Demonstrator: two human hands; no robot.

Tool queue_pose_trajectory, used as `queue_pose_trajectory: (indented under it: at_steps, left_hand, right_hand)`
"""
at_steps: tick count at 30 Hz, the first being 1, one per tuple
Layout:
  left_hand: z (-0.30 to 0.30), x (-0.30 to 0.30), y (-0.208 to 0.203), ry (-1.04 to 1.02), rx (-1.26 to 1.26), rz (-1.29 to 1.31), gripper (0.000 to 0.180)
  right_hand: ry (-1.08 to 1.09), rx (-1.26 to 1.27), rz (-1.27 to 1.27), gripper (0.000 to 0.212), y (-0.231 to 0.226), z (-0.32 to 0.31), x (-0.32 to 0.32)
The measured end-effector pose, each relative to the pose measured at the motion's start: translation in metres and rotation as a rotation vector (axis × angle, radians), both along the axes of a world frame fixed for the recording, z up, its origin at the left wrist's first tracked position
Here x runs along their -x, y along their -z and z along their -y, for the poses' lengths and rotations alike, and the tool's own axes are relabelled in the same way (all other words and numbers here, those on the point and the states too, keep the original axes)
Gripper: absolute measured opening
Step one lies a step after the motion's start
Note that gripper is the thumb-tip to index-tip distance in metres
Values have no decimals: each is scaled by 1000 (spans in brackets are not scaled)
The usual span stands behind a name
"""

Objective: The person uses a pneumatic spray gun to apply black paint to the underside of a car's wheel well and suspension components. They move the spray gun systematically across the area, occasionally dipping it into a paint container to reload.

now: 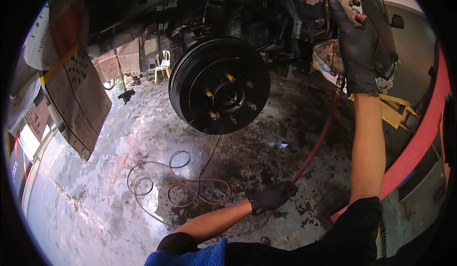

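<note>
The spray gun (351, 13) was high at the right, above and to the right of the black brake drum (219, 86) and apart from it. The person's gloved right hand (359, 52) was wrapped round its handle, one finger reaching up along the body; whether it pressed the trigger I could not tell. The gloved left hand (272, 198), low near the middle, was closed loosely round the red air hose (320, 147), which rose to a coupling (339, 83) beneath the gun and lay in loops on the floor (95, 171). The gun looked rigid and moderately heavy, its worn metal perhaps slick with residue, so the handle seemed the best hold, clear of the knobs. The hose looked flexible but springy, likely to drag at the coupling; mid-length, below the coupling, seemed the place to support it.
</note>
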State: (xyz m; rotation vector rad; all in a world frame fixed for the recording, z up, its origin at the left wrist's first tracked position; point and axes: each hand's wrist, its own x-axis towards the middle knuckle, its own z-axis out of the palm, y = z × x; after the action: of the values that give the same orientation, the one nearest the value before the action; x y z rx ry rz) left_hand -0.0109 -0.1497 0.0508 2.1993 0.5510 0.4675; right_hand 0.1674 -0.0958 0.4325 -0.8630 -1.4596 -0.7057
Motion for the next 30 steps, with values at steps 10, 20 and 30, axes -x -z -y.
queue_pose_trajectory:
  at_steps: [10,20,30]
  left_hand:
    - [-6,0,-6,-12,38,-17,43]
    - [-2,6,-13,-41,59,-28,42]
    - [0,4,-11,-17,64,-57,41]
  right_hand:
    - [-32,30,-64,34,-7,5,9]
    - [179,-105,108,39,-5,-14,-6]
    - [-168,-30,20,44,-3,-7,9]
